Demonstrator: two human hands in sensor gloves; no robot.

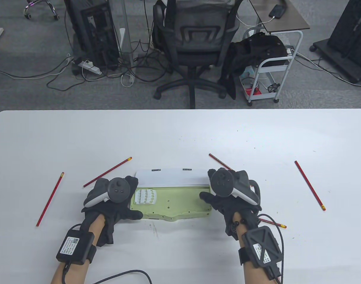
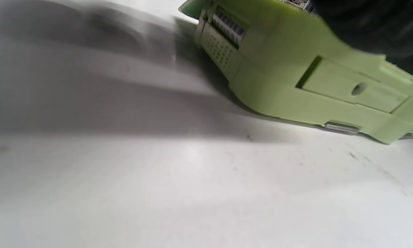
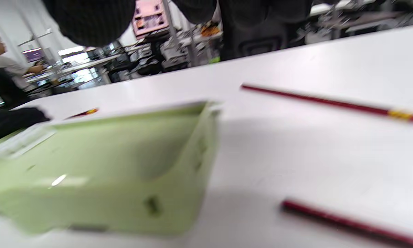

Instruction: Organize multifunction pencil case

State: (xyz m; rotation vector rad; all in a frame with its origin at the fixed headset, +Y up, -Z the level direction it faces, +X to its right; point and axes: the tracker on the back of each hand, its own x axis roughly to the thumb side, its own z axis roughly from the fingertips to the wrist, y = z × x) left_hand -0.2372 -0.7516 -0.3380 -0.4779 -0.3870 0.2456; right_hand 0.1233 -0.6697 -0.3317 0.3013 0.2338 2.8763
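The green pencil case (image 1: 180, 204) lies open near the table's front, its white lid (image 1: 171, 177) folded back and a white insert (image 1: 145, 196) at its left end. My left hand (image 1: 121, 198) grips the case's left end, thumb at the front wall, fingers at the back; its glove (image 2: 364, 27) touches the case (image 2: 296, 69) in the left wrist view. My right hand (image 1: 224, 192) hovers over the right end, thumb above the tray, while its fingers (image 3: 89, 17) hang clear of the case (image 3: 124, 155). Several red pencils lie around: (image 1: 49, 199), (image 1: 107, 172), (image 1: 309, 185).
Another red pencil (image 1: 218, 161) pokes out behind my right hand and one (image 1: 273, 222) lies beside my right wrist. An office chair (image 1: 195, 44) and a white cart (image 1: 272, 68) stand beyond the table's far edge (image 1: 180, 110).
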